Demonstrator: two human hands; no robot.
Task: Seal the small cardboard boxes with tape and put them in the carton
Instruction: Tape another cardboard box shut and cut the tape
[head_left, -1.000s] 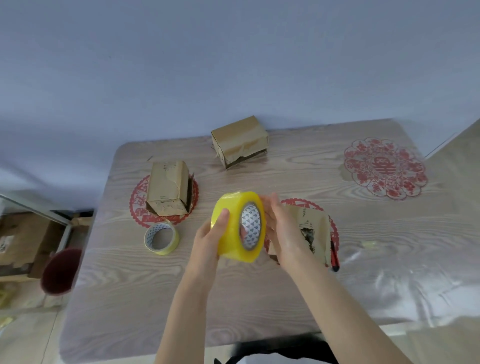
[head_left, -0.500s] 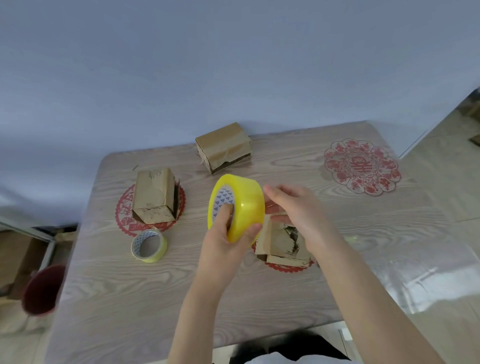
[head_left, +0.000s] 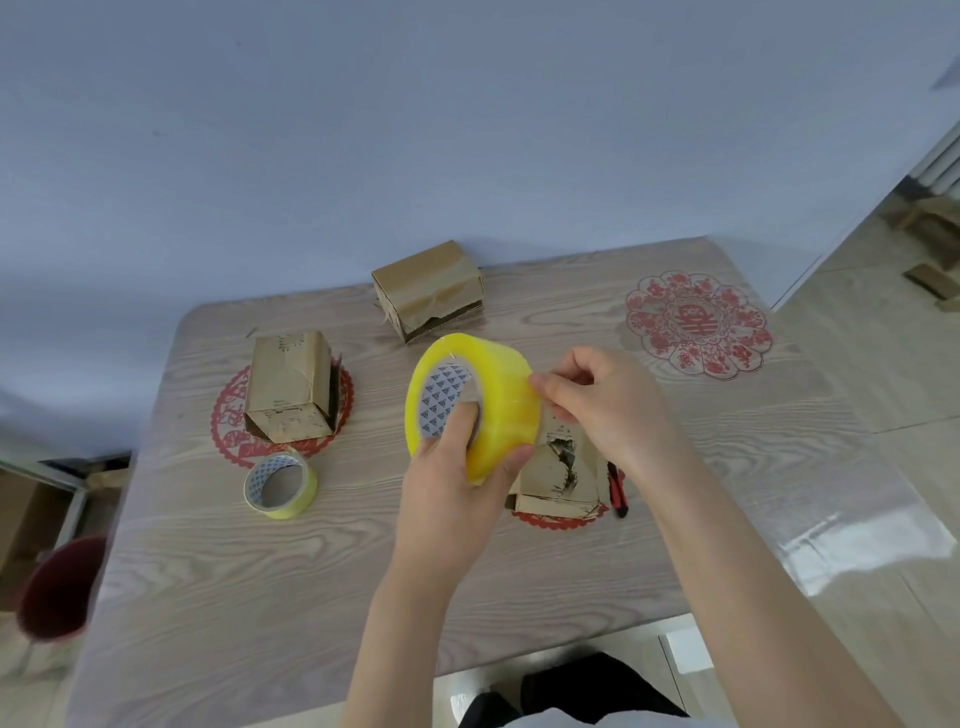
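The wood-grain tabletop (head_left: 260, 597) carries a far-edge box (head_left: 428, 288), a left box (head_left: 291, 387) and a middle box (head_left: 558, 478) — plus a thin tape roll (head_left: 280, 484) and a red cutter (head_left: 617, 491).

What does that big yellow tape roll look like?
The big tape roll is thick, shiny yellow tape wound on a white core printed with blue triangles. It is held tilted above the table. The left hand grips it, one finger inside the core; the right hand pinches at its outer face.
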